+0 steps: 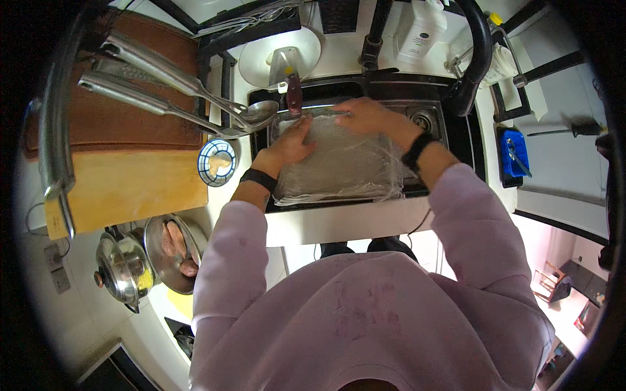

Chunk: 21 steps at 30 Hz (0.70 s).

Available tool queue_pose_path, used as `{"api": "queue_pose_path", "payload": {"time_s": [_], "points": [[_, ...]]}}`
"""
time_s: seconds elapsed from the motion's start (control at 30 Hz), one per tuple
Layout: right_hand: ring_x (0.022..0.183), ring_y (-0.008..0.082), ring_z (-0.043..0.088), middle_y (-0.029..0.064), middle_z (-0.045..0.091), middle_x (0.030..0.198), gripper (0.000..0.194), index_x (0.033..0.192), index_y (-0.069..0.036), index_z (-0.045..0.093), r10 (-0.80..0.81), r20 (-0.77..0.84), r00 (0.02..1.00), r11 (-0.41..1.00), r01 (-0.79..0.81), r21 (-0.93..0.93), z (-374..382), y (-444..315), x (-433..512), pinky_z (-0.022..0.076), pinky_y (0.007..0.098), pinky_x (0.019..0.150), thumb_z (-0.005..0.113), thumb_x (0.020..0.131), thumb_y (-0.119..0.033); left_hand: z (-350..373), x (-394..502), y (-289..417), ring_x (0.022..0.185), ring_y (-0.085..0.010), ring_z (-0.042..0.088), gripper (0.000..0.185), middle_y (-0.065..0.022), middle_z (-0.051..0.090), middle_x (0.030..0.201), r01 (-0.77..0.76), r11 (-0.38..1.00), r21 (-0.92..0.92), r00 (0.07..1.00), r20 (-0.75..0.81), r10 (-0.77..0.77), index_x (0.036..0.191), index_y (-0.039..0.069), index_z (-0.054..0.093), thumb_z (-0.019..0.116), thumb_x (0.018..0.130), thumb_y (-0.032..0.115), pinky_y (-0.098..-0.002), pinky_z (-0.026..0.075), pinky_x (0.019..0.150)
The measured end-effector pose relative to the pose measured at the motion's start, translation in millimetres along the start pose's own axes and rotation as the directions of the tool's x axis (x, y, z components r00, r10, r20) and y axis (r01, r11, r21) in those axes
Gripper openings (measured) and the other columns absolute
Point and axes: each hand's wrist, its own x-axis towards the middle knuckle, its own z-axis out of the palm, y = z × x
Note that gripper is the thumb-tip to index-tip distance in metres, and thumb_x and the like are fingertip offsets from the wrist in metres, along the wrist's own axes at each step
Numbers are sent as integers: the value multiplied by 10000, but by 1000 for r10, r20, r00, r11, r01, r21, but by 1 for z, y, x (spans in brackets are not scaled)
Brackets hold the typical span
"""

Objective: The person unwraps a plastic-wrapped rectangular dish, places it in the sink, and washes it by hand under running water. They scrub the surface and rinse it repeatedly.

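Note:
A flat, rectangular thing covered in clear plastic film lies across the sink; the film is wrinkled and gathers along its near edge. My left hand rests on its far left part, with the thumb spread from the fingers. At the far edge, my right hand touches the film with bent fingers, slightly blurred; whether it pinches the film cannot be told. Just beyond my left fingertips stands the dark red handle of a kitchen knife, its broad blade against a round white dish.
Steel ladles hang at the left above cutting boards. A patterned bowl sits left of the sink. Beyond are a black faucet and white bottle. A steel basin holds sweet potatoes; a blue tray lies right.

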Motion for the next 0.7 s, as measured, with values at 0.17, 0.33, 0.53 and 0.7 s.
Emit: {"api": "queue_pose_path", "payload": {"time_s": [0.17,0.33,0.53,0.7], "points": [[1037,238,599,138,636,1126,606,1225,-64,584,286,168,943,580,-310,753,-47,33,-69,456,351,910,564,864,-551,-25,17,54,1299,-346,378,703,-228,373,1410,-119,991,-67,992,-56,115,1387,27,360,669,790,235,-370,321,1075],[869,177,619,78,679,935,465,1090,-49,663,188,-139,972,733,-44,678,-7,43,-90,486,328,786,590,887,-461,-35,50,127,980,-253,629,406,-164,644,1066,-268,945,-189,957,-164,239,1144,54,614,717,795,232,-334,494,842],[748,338,628,169,652,792,260,942,-73,668,183,-501,846,959,-42,279,7,16,-95,489,437,657,540,914,-297,-35,70,159,687,-124,628,197,-51,682,766,-118,902,-414,971,-238,17,939,40,691,688,846,213,-256,502,642],[735,339,644,144,661,789,189,886,-103,662,121,-622,774,991,-125,37,8,-4,-97,504,462,650,534,878,-242,-6,75,158,546,-76,542,192,-8,626,649,43,748,-662,899,-300,-318,839,36,684,655,881,222,-232,448,526]]}}
